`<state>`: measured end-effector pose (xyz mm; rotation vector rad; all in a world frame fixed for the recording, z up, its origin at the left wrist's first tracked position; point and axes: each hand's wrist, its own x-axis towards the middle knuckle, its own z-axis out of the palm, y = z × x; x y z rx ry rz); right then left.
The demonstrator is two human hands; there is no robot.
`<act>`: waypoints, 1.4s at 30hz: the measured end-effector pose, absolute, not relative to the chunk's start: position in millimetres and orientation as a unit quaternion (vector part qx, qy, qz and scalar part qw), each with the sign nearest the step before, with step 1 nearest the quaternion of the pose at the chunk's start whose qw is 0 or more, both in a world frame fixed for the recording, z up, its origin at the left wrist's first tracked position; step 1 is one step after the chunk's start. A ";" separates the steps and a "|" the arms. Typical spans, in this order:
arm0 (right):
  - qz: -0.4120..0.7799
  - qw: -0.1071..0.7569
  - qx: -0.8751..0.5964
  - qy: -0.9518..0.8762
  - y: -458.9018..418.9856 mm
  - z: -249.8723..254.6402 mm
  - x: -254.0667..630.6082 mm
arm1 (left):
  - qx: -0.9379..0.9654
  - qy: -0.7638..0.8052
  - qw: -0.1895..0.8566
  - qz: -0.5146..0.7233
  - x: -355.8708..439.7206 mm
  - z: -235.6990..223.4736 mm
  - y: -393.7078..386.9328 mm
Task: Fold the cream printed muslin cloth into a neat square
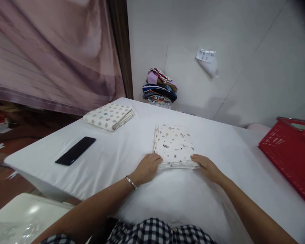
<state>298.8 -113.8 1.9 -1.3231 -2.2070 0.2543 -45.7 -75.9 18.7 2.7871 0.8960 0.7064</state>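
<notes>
A folded white cloth point(175, 143) with small grey and brown prints lies as a neat, layered square on the white-covered table point(112, 152). At its front left corner, my left hand point(147, 166) grips the edge with curved fingers. My right hand point(207, 166) takes hold of the front right corner, its fingertips on the top layer. The undersides of both grips are hidden. Further left sits a second folded cloth point(106, 116), cream with grey mushroom-like prints, which neither hand touches.
A black phone point(75, 150) lies on the table's left side. To the right stands a red plastic basket point(289, 152). Behind the table's far edge rises a stack of folded fabrics point(160, 88). A pink curtain point(56, 51) hangs at left, and a white stool point(27, 213) stands below.
</notes>
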 end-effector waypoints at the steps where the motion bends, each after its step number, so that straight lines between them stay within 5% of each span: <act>1: 0.111 0.279 -0.497 -0.814 -111.5 9.9 296.5 | 0.918 0.302 0.097 0.239 -46.8 21.4 -75.9; 6: 0.135 0.285 -0.530 -0.787 -85.5 44.4 254.0 | 0.799 0.446 0.259 0.310 -41.8 34.0 -47.9; 14: 0.150 0.087 -0.545 -0.820 -69.3 18.8 200.6 | 0.597 0.596 0.422 0.333 -27.9 17.0 20.6; 23: 0.226 0.314 -0.583 -0.715 -34.0 50.4 178.9 | 0.550 0.590 0.473 0.354 -14.9 4.8 39.0; 34: 0.168 0.204 -0.671 -0.693 -0.6 36.0 111.1 | 0.546 0.538 0.546 0.339 -24.0 2.9 41.5; 42: 0.211 0.258 -0.651 -0.682 -1.8 18.4 119.6 | 0.563 0.528 0.545 0.327 -20.8 5.2 47.6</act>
